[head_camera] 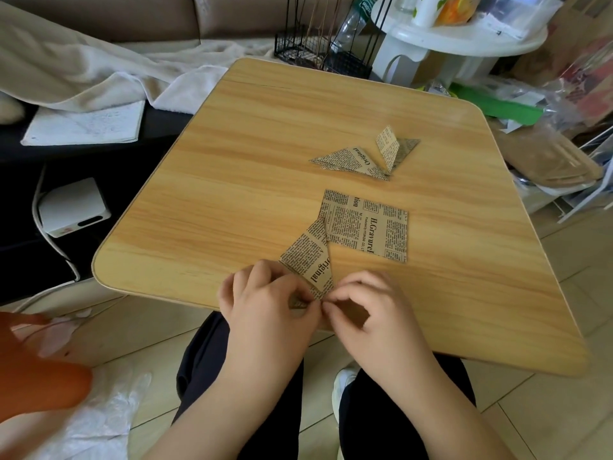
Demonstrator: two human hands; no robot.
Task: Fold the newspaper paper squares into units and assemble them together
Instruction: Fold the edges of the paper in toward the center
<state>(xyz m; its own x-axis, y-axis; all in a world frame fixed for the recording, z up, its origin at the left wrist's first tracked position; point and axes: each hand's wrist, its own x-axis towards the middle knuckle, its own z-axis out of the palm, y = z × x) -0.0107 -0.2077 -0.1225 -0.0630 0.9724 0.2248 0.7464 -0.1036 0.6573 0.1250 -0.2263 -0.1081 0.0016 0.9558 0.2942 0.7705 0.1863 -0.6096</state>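
Note:
A half-folded newspaper-print unit [310, 257] lies at the near edge of the wooden table [232, 167]. My left hand [265, 307] pinches its lower end with curled fingers. My right hand [368, 310] meets it there, thumb and forefinger pinching the same corner. A flat newspaper-print square [368, 227] lies just beyond, partly under the unit's tip. Farther back lie two folded units: a flat pointed one [348, 160] and one with a flap standing up [394, 147], touching at their near tips.
A black wire basket [318, 51] and a white round stand [464, 38] are behind the table. Cloth and a notebook [86, 124] lie at the left, a white box with a cable [71, 207] below. Bags and clutter fill the right side. My knees are under the near edge.

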